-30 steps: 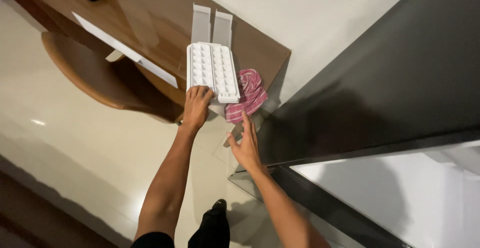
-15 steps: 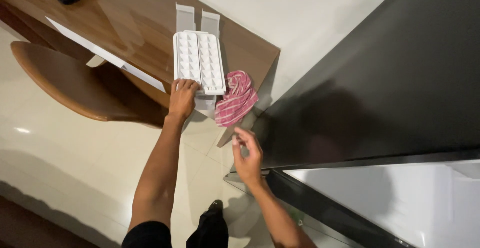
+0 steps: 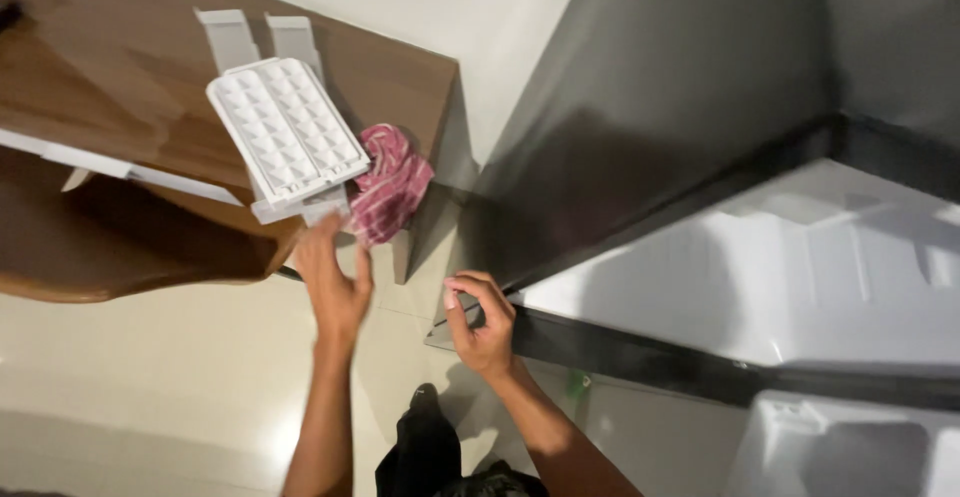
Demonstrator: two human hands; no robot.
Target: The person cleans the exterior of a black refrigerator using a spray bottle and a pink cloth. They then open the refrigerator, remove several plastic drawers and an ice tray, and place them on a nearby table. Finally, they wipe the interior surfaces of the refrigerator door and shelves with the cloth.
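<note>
Far left: brown wooden worktop (image 3: 120,87) w/ a glossy top, its near edge jutting over the pale tiled floor (image 3: 150,397). On it, near the right corner, sits a white rigid plastic ice-cube tray (image 3: 287,127), many small cells, lying flat at a slant, one end overhanging the worktop's edge; two flat white plastic pieces (image 3: 258,37) lie just behind it. Touching the tray's right side: a crumpled pink-and-white striped cloth (image 3: 393,182), soft, partly hanging off the edge.

Tray prob. light & stiff, smooth plastic so maybe slick if wet; if the cells hold water it must stay level — can't tell if filled. Best hold: the long side rims or the overhanging end, not the cells.

Left hand (image 3: 335,282) is open, fingers spread, just below the tray's overhanging end, not gripping it. Right hand (image 3: 482,319) is loosely curled at the edge of the dark grey fridge door (image 3: 650,157), holding nothing else; white fridge interior (image 3: 800,277) shows far right.
</note>
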